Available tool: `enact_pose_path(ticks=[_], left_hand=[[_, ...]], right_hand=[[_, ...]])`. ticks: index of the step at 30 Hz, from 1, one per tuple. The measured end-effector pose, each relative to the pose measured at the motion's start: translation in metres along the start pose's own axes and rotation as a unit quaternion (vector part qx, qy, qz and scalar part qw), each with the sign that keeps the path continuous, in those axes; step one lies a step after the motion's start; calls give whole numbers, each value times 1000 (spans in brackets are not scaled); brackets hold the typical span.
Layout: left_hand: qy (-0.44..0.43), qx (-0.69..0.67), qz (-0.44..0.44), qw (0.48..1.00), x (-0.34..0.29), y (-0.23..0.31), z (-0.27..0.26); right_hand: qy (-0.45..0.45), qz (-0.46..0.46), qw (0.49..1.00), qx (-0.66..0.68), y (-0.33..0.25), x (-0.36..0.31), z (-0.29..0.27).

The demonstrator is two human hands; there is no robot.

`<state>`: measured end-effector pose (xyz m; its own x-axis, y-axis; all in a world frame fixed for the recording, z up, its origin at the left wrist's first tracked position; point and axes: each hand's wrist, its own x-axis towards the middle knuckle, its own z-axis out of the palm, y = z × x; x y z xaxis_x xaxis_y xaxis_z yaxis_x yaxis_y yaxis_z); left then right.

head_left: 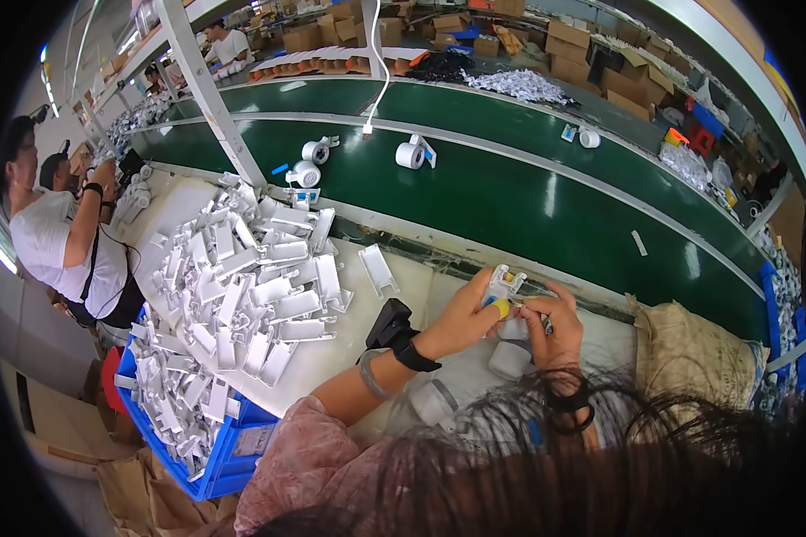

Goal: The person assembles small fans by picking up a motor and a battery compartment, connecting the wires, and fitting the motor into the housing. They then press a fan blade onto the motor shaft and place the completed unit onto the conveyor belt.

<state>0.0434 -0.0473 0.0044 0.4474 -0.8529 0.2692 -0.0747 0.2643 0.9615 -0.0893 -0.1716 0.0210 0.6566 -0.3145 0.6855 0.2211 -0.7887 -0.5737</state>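
Two hands on one white plastic part (pixel 503 285); left hand (pixel 464 318) gripping it, right hand (pixel 553 327) pinching its edge; three tape rolls (pixel 410 154) on belt

A heap of white plastic bracket parts (pixel 242 286) lies on the pale table (pixel 331 358), left of both hands. A blue plastic crate (pixel 228 461) of the same parts sits below the heap at the table's edge. Behind the table runs the green conveyor belt (pixel 510 197), carrying white tape rolls (pixel 410 154). Right of the hands lies a tan woven sack (pixel 690 353).
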Motion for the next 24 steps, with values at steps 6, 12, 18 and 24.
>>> enact_pose_path(ticks=[6,12,18,24], left_hand=[[-17,8,-26,999,-5,15,4],[-43,12,-39,998,-8,18,4],[-37,96,44,994,-7,21,8],[-33,90,74,993,-9,14,10]], right_hand=[[22,-84,995,-46,-1,2,-1],[44,-97,992,-67,-1,-2,0],[55,-99,991,-73,-2,-4,0],[57,-101,991,-65,0,-4,2]])
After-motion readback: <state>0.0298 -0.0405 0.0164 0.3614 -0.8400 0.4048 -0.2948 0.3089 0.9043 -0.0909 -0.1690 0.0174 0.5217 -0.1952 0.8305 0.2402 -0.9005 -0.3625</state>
